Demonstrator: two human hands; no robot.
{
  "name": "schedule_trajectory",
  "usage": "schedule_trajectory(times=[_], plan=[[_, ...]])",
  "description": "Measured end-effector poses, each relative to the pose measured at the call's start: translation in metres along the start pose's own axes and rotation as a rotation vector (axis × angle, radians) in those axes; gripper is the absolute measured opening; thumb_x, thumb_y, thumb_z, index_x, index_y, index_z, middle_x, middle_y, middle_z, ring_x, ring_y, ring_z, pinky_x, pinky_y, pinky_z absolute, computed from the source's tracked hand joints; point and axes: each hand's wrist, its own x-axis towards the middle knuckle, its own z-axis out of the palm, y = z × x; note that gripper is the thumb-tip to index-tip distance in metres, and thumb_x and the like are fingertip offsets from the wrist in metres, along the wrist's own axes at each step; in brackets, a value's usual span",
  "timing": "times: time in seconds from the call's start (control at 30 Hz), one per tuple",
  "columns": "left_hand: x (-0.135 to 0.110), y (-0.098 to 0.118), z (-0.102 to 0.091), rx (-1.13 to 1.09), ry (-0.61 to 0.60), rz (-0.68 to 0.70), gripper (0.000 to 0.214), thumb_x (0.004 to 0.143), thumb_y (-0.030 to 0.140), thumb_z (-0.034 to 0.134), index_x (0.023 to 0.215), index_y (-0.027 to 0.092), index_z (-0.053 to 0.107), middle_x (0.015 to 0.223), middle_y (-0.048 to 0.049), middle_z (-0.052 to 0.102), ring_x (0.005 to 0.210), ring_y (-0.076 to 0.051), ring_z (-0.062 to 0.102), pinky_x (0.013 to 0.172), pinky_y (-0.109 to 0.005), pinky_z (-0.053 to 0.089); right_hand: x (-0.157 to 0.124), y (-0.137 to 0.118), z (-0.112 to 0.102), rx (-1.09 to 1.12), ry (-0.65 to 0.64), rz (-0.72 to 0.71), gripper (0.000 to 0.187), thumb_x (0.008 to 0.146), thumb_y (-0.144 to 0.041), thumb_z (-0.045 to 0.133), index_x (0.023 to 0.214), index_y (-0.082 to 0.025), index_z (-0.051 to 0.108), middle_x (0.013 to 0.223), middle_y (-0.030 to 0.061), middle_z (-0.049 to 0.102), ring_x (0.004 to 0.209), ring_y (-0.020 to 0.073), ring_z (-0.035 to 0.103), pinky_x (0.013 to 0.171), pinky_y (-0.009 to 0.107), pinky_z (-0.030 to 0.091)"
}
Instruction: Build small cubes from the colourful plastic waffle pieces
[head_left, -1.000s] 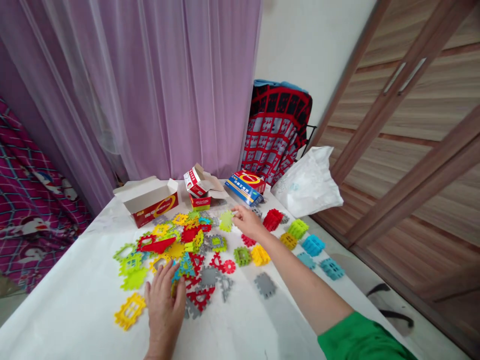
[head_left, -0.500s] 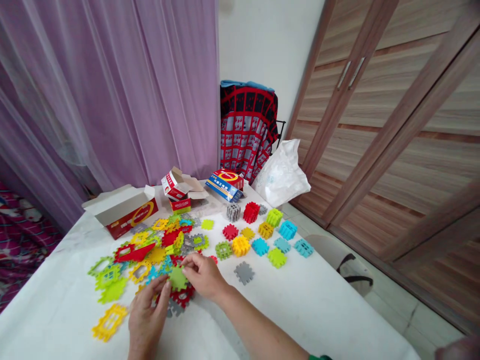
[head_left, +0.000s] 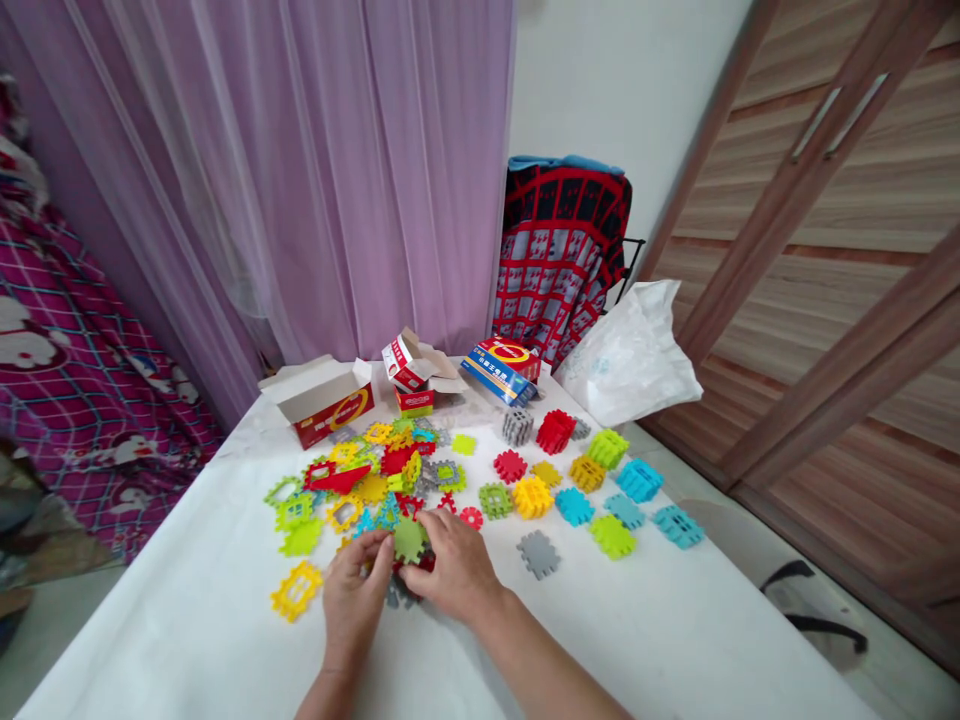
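Observation:
A green notched plastic building tile (head_left: 409, 540) is held up between my two hands over the near edge of a colourful heap. My left hand (head_left: 356, 590) pinches its left edge with thumb and fingertips. On the opposite side, my right hand (head_left: 459, 568) grips the tile, its thumb lower down and its fingers at the top right edge. Dark grey pieces (head_left: 402, 592) show beneath the hands, partly hidden. A yellow window-frame piece (head_left: 297, 591) lies left of my left hand. To the right of my right hand lies a grey tile (head_left: 538, 554).
Mixed loose pieces (head_left: 373, 488) cover the table's middle. Separate tiles and stacks, such as the yellow stack (head_left: 532, 497) and blue stack (head_left: 640, 481), sit to the right. Opened boxes (head_left: 335, 411), a blue box (head_left: 496, 377) and a white plastic bag (head_left: 634, 355) stand along the back.
The view has turned left, so the whole scene sits further right. My right hand has shifted its hold around the green tile, its thumb now lower. Both hands stay at the tile.

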Motion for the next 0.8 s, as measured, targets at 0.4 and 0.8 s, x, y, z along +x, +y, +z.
schedule_trajectory(times=[0.4, 0.8], plan=[[0.002, 0.001, -0.002, 0.026, -0.043, 0.071, 0.05, 0.078, 0.068, 0.052, 0.081, 0.024, 0.073, 0.077, -0.0048, 0.077, 0.074, -0.023, 0.071, 0.073, -0.038, 0.056, 0.004, -0.003, -0.001, 0.004, -0.026, 0.105, 0.041, 0.071, -0.036, 0.067, 0.108, -0.021, 0.061, 0.104, 0.0065, 0.064, 0.099, 0.023, 0.061, 0.086, 0.034, 0.049], [0.003, 0.0, 0.0, 0.038, -0.018, 0.134, 0.046, 0.076, 0.067, 0.054, 0.075, 0.026, 0.074, 0.071, -0.0028, 0.076, 0.067, -0.022, 0.069, 0.069, -0.035, 0.055, -0.001, -0.001, 0.009, -0.021, -0.016, 0.083, 0.053, 0.073, -0.034, 0.066, 0.124, -0.023, 0.055, 0.11, 0.0074, 0.061, 0.103, 0.0254, 0.06, 0.086, 0.037, 0.05]])
